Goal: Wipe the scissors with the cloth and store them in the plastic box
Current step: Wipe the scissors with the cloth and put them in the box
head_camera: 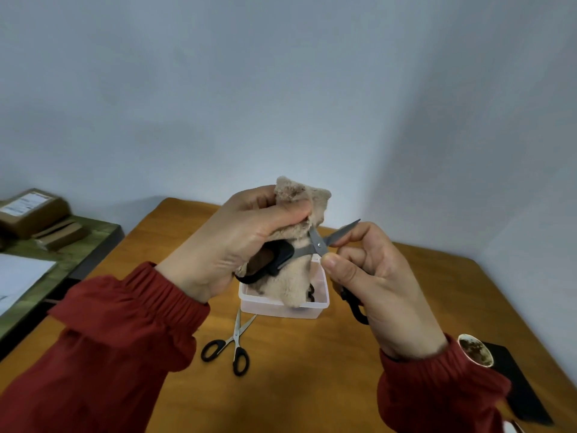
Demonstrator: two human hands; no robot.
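So both hands are up over the middle of the tabletop. The left hand is bunched tight around a fluffy beige cloth, which is folded over one blade of the scissors. The rest of the cloth hangs down into the plastic box right underneath. The right hand has the scissors pinched between thumb and fingertips just by the pivot. They're spread open, with the free blade poking up and to the right, one black handle loop next to the left palm and the other sticking out under the right palm. There's something dark inside the box, can't tell what. A second pair lies open on the tabletop just on the near side of the box, black handles toward the near edge, tips almost touching the box wall. Over by the right edge a cup with brown gunk inside sits on a black sheet. Off the left edge is a green side table with cardboard parcels and white paper.
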